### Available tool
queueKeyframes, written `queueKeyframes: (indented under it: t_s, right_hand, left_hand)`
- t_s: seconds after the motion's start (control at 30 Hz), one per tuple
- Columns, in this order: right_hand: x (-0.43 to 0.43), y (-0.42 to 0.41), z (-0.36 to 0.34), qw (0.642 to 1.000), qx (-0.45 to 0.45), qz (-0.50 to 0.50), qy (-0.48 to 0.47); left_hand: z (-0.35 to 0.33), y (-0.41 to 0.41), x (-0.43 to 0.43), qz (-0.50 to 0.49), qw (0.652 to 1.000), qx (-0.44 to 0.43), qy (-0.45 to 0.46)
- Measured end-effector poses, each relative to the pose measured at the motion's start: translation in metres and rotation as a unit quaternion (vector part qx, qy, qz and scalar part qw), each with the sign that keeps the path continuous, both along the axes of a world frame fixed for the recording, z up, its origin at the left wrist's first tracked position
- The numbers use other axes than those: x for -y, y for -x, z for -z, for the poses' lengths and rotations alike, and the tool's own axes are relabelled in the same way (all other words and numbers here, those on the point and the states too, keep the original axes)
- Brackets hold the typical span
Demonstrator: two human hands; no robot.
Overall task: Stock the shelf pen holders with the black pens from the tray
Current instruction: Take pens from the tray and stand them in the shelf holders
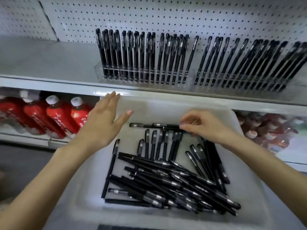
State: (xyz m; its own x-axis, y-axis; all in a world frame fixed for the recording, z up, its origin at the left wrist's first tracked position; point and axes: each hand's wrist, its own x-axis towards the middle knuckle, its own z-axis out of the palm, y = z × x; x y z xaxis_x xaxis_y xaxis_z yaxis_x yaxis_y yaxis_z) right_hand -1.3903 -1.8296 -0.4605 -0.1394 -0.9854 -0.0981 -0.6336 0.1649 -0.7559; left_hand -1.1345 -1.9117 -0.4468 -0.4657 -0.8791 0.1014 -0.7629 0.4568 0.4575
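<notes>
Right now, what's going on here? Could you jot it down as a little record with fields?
place: shop shelf with pegboard back
tray: white, holds a loose pile of black pens
left hand: open, fingers straight, over the tray's left side
right hand: pinches one end of a crosswise pen at the tray's far end
pen holders: two clear racks on the shelf, lined with standing pens
shelf below: red bottles

Matt black pens (159, 178), translucent plastic tray (249, 171), clear, seemingly acrylic holders (191, 77)
</notes>
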Motion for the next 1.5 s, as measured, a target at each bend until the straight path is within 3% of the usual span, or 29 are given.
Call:
queueKeyframes:
  t_s: [0.13, 0.3, 0.5, 0.77, 0.93, 1.07, 1.23, 1.37, 1.5]
  right_hand:
    - [0.005, 0.002, 0.022, 0.999, -0.052, 0.012, 0.012]
    - [0.002, 0.005, 0.028, 0.983, -0.178, 0.036, 0.004]
    - [-0.001, 0.006, 0.030, 0.980, -0.191, 0.048, 0.010]
    - [-0.001, 0.008, 0.032, 0.989, -0.143, 0.037, -0.001]
    - [-0.002, 0.020, 0.039, 0.990, -0.102, 0.097, 0.002]
    - [-0.004, 0.024, 0.042, 0.991, -0.102, 0.089, -0.014]
    - [-0.001, 0.019, 0.034, 0.997, -0.004, 0.067, -0.029]
    - [-0.003, 0.025, 0.037, 0.992, -0.043, 0.114, 0.007]
    - [-0.007, 0.027, 0.040, 0.992, -0.036, 0.121, -0.024]
  left_hand:
    - [0.005, 0.005, 0.011, -0.007, 1.000, -0.016, -0.003]
    - [0.011, 0.005, 0.010, -0.009, 1.000, 0.021, 0.010]
    - [0.012, 0.008, 0.008, -0.017, 0.998, 0.060, 0.030]
    - [0.013, 0.008, 0.006, -0.029, 0.998, 0.052, 0.032]
    - [0.012, 0.008, 0.004, -0.031, 0.998, 0.045, 0.037]
    - [0.013, 0.009, 0.005, -0.026, 0.998, 0.044, 0.040]
    - [0.015, 0.009, 0.007, -0.025, 0.998, 0.039, 0.037]
    - [0.016, 0.008, 0.008, -0.027, 0.999, 0.028, 0.036]
    - [0.017, 0.008, 0.009, -0.027, 0.999, 0.024, 0.031]
